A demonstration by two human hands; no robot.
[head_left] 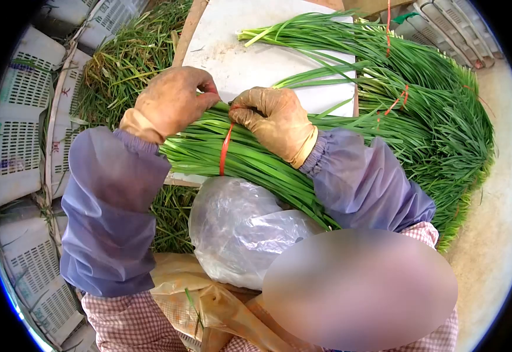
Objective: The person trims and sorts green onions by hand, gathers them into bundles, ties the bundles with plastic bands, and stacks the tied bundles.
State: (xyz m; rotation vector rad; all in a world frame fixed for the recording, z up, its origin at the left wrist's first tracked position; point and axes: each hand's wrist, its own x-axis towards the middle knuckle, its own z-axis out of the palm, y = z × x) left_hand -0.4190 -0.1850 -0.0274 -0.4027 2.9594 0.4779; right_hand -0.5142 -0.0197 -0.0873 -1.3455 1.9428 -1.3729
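A thick bundle of green garlic chives lies slantwise in front of me, with a red tie around it. My left hand, in a stained tan glove, is closed at the upper edge of the bundle, pinching a bit of the red tie. Close by on the right, my right hand wears the same kind of glove. Its fingers are closed on the tie where it comes over the top of the bundle. The exact grip of the fingertips is partly hidden.
Tied chive bundles are heaped at the right of a white board. Loose grass-like trimmings pile up behind my left hand. White slatted crates line the left side. A clear plastic bag bulges below the bundle.
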